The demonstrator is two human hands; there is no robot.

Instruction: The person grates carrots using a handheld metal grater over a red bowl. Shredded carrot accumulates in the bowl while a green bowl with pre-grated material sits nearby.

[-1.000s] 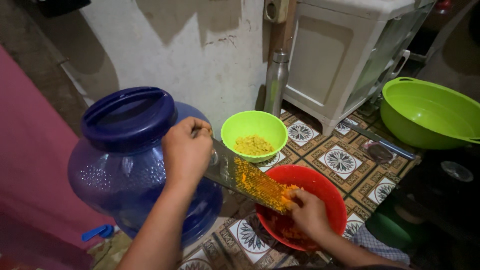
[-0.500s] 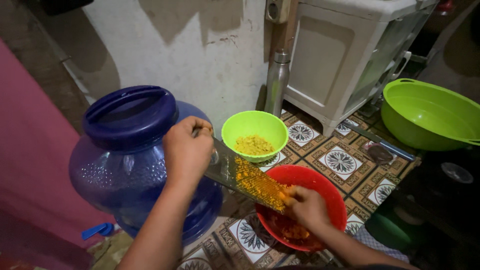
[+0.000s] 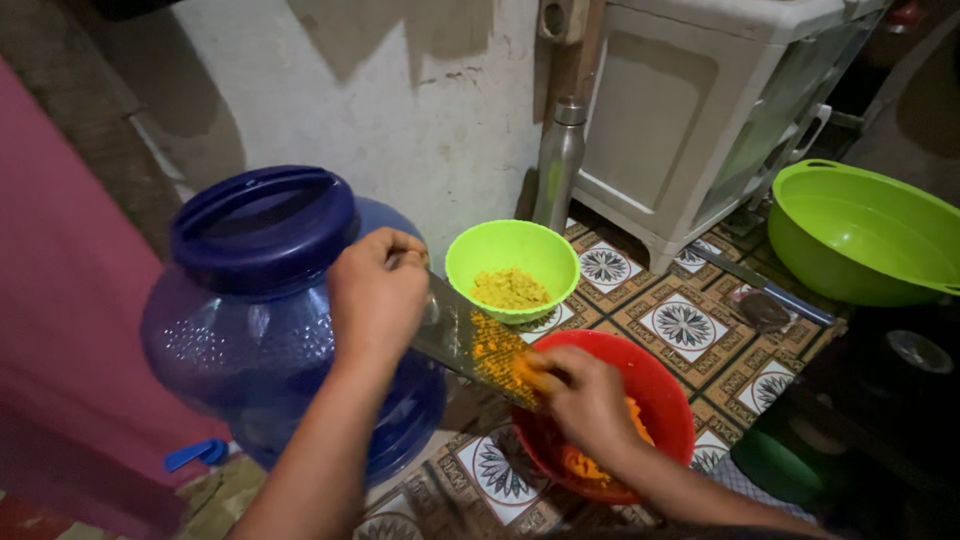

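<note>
My left hand (image 3: 378, 297) grips the top of a flat metal grater (image 3: 470, 342) that slants down into a red bowl (image 3: 660, 400). My right hand (image 3: 585, 398) presses a small orange-yellow piece (image 3: 528, 372) against the grater's lower end, over the red bowl. Orange gratings coat the grater face and lie inside the red bowl. A small lime-green bowl (image 3: 505, 255) with yellow grated pulp sits just behind the grater on the tiled floor.
A large blue water jug (image 3: 250, 300) stands at the left, under my left arm. A steel bottle (image 3: 558, 165) leans by the wall next to a white cabinet (image 3: 700, 110). A big green basin (image 3: 865, 235) and a knife (image 3: 765, 285) lie at the right.
My right hand has slid along the grater's lower end with the orange piece. My left hand and the grater have stayed in place.
</note>
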